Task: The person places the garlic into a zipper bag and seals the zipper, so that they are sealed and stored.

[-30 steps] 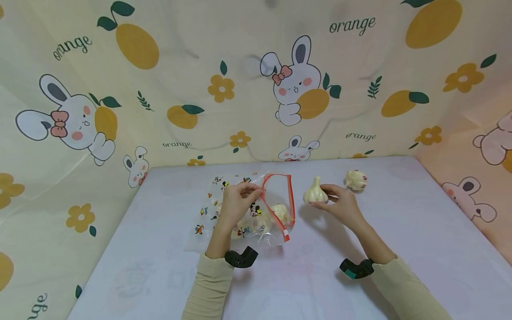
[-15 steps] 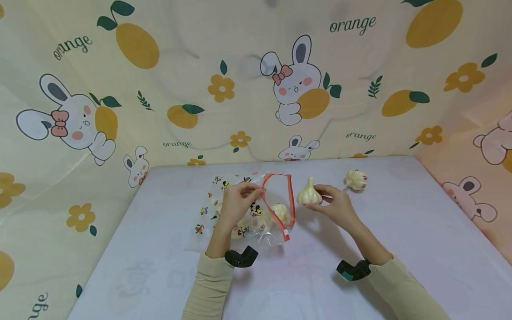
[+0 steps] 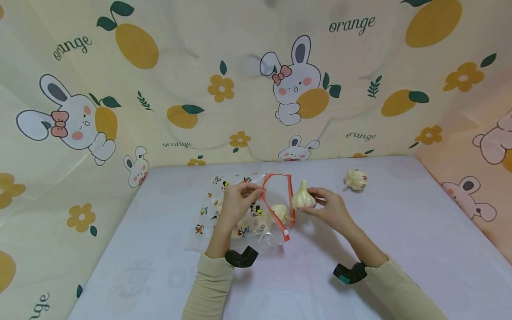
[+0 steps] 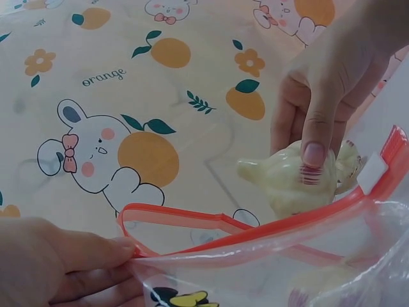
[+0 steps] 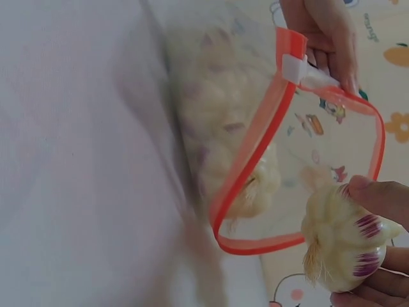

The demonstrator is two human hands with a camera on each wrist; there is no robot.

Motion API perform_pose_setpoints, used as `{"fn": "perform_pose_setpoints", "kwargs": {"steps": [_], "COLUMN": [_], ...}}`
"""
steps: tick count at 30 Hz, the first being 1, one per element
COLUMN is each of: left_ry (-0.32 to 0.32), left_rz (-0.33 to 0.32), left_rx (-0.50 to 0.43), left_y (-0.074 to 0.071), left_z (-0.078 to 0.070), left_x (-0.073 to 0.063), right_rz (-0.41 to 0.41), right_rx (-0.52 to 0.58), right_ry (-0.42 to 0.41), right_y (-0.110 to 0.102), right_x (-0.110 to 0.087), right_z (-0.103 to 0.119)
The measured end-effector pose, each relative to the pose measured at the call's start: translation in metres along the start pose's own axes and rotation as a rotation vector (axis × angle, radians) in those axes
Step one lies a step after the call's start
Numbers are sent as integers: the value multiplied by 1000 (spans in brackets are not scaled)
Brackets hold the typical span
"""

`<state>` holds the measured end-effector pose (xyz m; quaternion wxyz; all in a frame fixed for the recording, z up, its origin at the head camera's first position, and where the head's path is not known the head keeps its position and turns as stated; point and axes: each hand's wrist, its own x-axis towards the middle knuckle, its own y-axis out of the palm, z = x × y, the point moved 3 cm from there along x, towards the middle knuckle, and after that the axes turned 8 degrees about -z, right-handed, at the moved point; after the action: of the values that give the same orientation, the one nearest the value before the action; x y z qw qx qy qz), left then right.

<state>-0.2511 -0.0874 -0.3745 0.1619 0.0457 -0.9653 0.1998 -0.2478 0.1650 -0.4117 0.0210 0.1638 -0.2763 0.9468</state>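
Observation:
A clear zip bag (image 3: 224,213) with cartoon prints and a red zip edge lies on the table, its mouth gaping to the right. Several garlic bulbs (image 5: 220,121) show through its plastic. My left hand (image 3: 237,203) pinches the red edge at the top of the mouth. In my right hand (image 3: 330,209) a garlic bulb (image 3: 304,199) is held between thumb and fingers, stem up, right at the bag's opening. The right wrist view shows this bulb's roots and purple streaks beside the red rim. A white slider (image 4: 372,173) sits at one end of the zip.
Another garlic bulb (image 3: 356,180) lies at the back right of the white table (image 3: 152,266). Behind the table hangs a cloth (image 3: 248,89) printed with rabbits and oranges. Each wrist wears a black camera.
My right hand has moved left with the garlic bulb, from well right of the bag up to its mouth. The left hand and the bag have stayed put.

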Motion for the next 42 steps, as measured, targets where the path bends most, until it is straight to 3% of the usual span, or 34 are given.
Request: {"fn": "perform_pose_setpoints", "kwargs": {"steps": [12,17,27,35,42], "left_ry": [-40,-30,-8,-7,1], "left_rz": [2,1,1,2,0], "left_rx": [-19,-12,-17,-17,-11], "left_y": [1,1,0,0,0], "left_z": [2,2,-1,0,0], "left_x": [1,1,0,0,0], "right_rz": [39,44,69,69,32], "right_rx": [5,23,17,-85,-47], "right_ry": [-27,-52,-29,-18,30], "right_y": [14,20,32,37,40], "right_x": [-2,-1,2,4,3], "right_z": [7,12,17,20,19]}}
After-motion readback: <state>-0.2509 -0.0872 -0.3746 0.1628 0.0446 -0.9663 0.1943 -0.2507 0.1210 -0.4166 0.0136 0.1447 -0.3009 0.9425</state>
